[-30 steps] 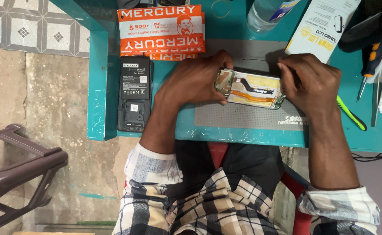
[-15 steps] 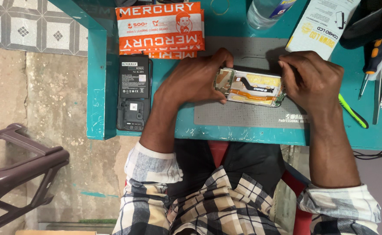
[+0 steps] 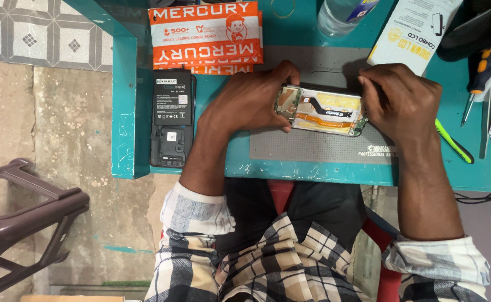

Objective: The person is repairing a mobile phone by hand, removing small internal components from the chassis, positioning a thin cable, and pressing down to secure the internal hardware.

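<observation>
Spanning both grips, the opened phone (image 3: 322,110) is grasped by left hand (image 3: 252,100) and right hand (image 3: 402,95).

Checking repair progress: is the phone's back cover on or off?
Off: the opened phone shows bare orange flex cables and circuit board between both hands.

Orange-and-white flat pouch package (image 3: 206,34), rectangular, on the desk (image 3: 123,112) above-left of the left hand's fingers (image 3: 287,72). Black battery pack (image 3: 172,117) with white and grey labels, well left of those fingers. White-and-yellow slim box (image 3: 413,31) just above the right hand's fingers (image 3: 368,89). Clear bottle's blue label (image 3: 352,6) up between.
</observation>
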